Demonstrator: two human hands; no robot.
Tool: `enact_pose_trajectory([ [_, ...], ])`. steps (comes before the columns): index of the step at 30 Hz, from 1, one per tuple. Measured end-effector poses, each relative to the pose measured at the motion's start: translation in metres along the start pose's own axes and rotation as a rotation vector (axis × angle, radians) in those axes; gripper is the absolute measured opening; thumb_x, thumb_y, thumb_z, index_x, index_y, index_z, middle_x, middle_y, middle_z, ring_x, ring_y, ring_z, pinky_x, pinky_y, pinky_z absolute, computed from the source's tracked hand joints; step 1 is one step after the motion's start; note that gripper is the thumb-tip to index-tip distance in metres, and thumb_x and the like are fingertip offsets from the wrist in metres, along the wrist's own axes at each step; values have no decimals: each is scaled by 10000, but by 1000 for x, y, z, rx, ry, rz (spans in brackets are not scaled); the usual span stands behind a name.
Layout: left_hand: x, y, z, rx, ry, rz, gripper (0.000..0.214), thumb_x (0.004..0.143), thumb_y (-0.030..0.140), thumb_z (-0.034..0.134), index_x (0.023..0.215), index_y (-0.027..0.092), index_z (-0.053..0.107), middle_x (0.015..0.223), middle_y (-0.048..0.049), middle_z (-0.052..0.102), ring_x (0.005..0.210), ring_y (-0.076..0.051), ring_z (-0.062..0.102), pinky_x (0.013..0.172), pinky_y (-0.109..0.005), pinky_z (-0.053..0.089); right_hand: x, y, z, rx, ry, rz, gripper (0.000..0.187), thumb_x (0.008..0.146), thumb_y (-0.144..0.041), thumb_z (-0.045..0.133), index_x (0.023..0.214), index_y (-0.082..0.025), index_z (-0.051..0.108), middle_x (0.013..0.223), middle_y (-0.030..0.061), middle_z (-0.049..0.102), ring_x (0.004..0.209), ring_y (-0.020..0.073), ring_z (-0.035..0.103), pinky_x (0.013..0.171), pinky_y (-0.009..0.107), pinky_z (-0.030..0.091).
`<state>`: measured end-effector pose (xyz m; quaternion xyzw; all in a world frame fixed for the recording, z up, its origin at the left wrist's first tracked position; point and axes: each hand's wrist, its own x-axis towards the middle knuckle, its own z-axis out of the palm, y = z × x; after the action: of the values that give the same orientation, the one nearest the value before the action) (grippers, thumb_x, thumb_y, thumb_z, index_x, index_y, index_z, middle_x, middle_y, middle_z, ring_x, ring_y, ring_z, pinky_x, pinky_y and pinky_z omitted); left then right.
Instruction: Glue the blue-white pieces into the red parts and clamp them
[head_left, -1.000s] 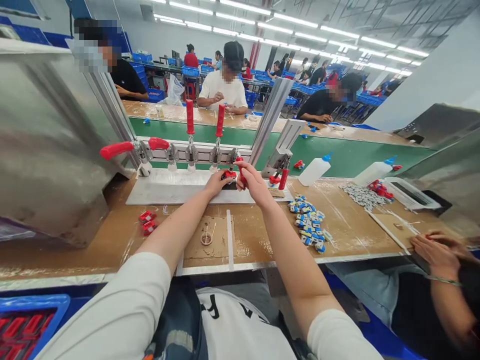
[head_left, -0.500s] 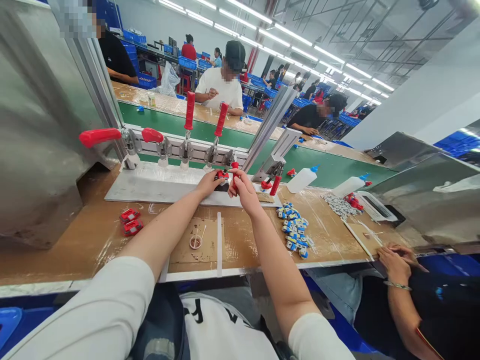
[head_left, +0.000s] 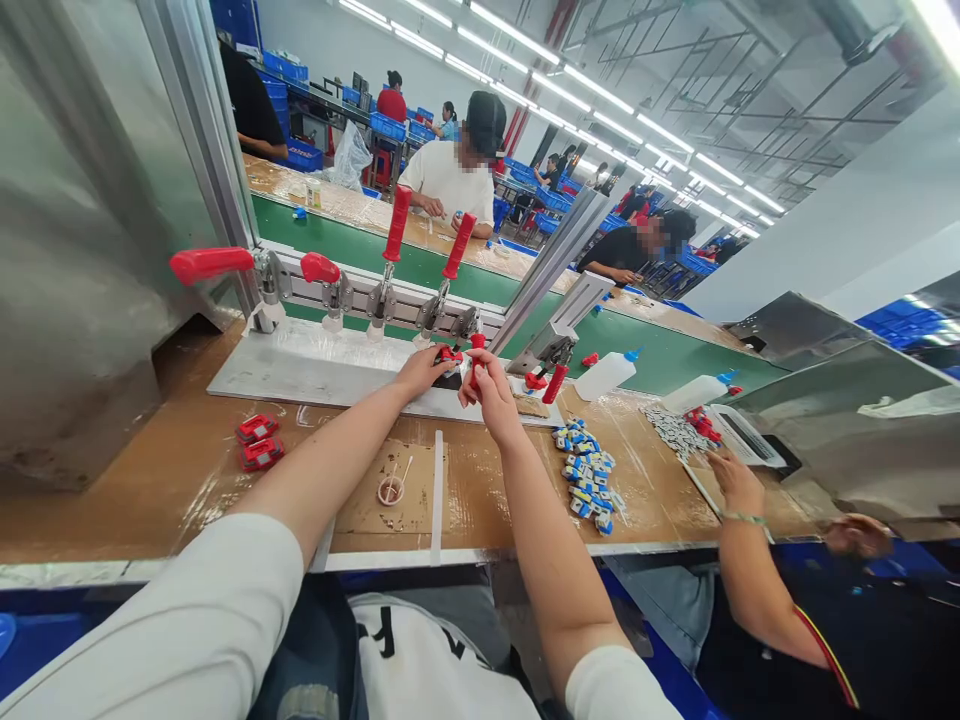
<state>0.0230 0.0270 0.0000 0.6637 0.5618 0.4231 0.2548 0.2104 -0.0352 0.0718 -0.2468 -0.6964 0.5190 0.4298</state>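
My left hand holds a small red plastic part at the black block on the metal base plate. Fingers of my right hand are wrapped round the red handle of a toggle clamp, right beside that part. Several more toggle clamps line the metal rail; one with a raised red handle is just behind my left hand. Two red parts lie on the bench left of my forearm. The contact between my left fingertips and the block is partly hidden.
Right of my forearm is a pile of blue, white and yellow parts. A small cup with a swab stands between my arms. White bottles stand at the back right. A co-worker's hand reaches toward grey pieces.
My hands keep their hold at the clamp, with little movement. The view has shifted slightly. On the right, the co-worker's hands have parted, and one has reached forward to the grey and red pieces.
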Motion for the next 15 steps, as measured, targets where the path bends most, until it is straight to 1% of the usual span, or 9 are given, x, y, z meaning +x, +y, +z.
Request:
enact_pose_trajectory([
  [2,0,-1,0,4,-4,3,492,979,421,628,1412,187,649,1352,-118,742,1237,-297,676,1114,-415,497,0,7,-3,-29,-19,-17,403,1059,-568,464,1317,-258,473,652,-92,397,548,148,462,609,323,434],
  [5,2,-2,1,14,-10,-1,489,987,424,620,1419,195,646,1354,-111,742,1247,-295,673,1118,-409,495,0,16,-8,-82,-47,-55,391,1066,-604,460,1259,-266,489,681,-74,409,584,155,466,623,327,450],
  [10,3,-5,2,34,-15,-18,508,979,426,632,1430,193,647,1355,-119,740,1256,-309,666,1130,-421,491,-3,32,-15,-178,-99,-82,365,1094,-609,412,1165,-262,499,721,-55,432,633,154,486,657,321,439],
  [15,3,-6,2,48,-11,-27,509,980,428,626,1435,201,645,1348,-127,739,1239,-315,675,1115,-433,505,-3,50,-19,-310,-104,-100,392,1106,-614,358,1167,-253,500,737,-46,471,662,156,497,699,322,430],
])
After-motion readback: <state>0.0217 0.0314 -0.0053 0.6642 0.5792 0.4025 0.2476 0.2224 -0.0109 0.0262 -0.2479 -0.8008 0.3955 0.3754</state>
